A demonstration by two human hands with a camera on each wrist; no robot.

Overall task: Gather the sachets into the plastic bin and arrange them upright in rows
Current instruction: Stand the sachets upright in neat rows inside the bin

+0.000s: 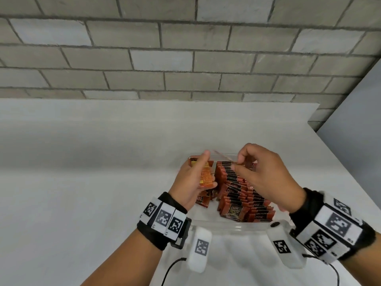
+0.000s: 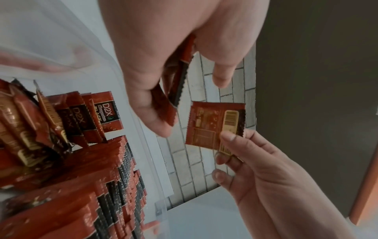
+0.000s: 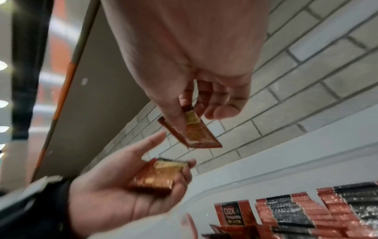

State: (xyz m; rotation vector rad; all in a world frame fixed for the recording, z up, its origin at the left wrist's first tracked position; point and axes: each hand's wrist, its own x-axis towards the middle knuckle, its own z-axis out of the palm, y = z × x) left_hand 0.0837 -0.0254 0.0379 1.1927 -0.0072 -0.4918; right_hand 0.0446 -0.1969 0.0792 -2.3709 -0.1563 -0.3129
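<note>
The right hand (image 1: 266, 174) pinches a single sachet (image 3: 194, 134) between thumb and forefinger, with the other fingers loosely curled behind. The left hand (image 1: 191, 182) grips a small stack of sachets (image 1: 203, 174), thumb on one face and fingers on the other. Both hands hover above the far part of the plastic bin (image 1: 226, 227), close together but not touching.

The relation that matters is short: the single sachet hangs just to the right of the stack and slightly above it, with its flat face roughly turned toward the stack's face. Its long axis tilts downward from the pinch, so the free end points toward the left palm. The likely next move is either to add it to the stack or to seat it in the bin. The right hand is nearer the standing rows (image 1: 239, 188), which lie directly beneath and toward the person from its grip. Under the left hand, a few loose sachets (image 1: 203, 200) lie slumped rather than upright.

The sachets are thin, flat, rectangular foil packets, glossy red-brown with a black band and saw-toothed sealed ends. They look slippery and springy, so a packed row may fan out. The bin is clear, smooth and rigid, resting on a plain white table (image 1: 82, 182).
</note>
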